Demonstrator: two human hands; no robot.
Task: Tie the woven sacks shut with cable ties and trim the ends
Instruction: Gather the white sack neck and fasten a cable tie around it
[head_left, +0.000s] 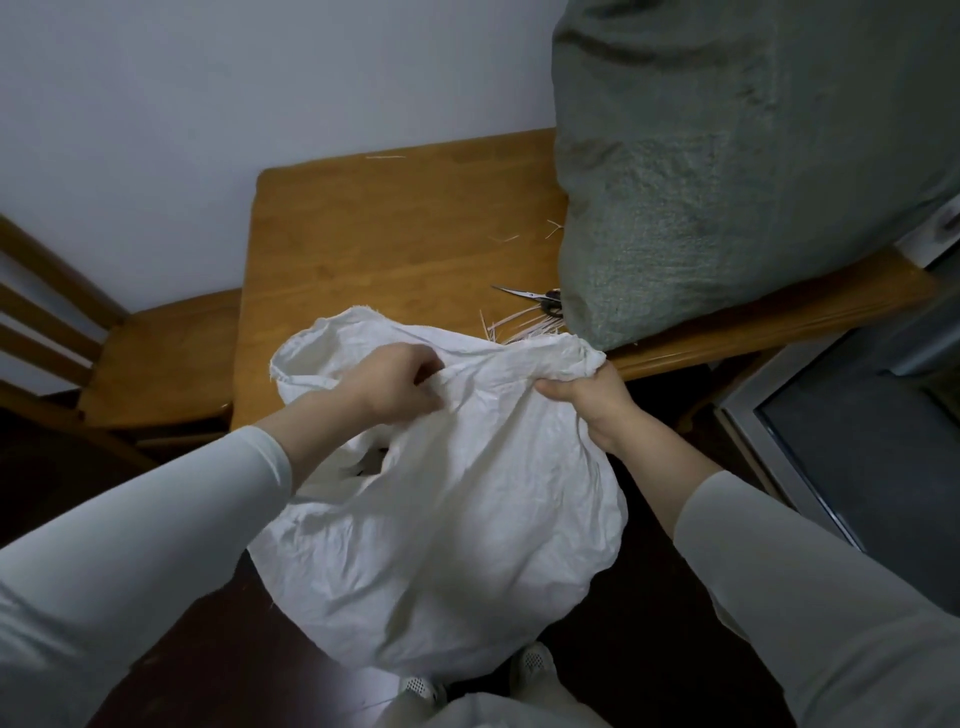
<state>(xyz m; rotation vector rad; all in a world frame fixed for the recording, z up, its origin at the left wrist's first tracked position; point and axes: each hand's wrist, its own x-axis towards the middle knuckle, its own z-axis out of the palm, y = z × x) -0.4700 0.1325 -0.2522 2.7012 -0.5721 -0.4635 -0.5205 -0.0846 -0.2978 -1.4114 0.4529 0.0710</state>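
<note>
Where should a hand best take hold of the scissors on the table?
Probably at the black handles, reaching in from the near left. The scissors lie flat on the table, blades pointing left, and the grey-green sack blocks the right side.

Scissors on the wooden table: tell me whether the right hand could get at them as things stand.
Probably not yet: the right hand grips the rim of the white woven sack. The metal scissors lie close beyond it, handles tucked against the grey-green sack.
</note>
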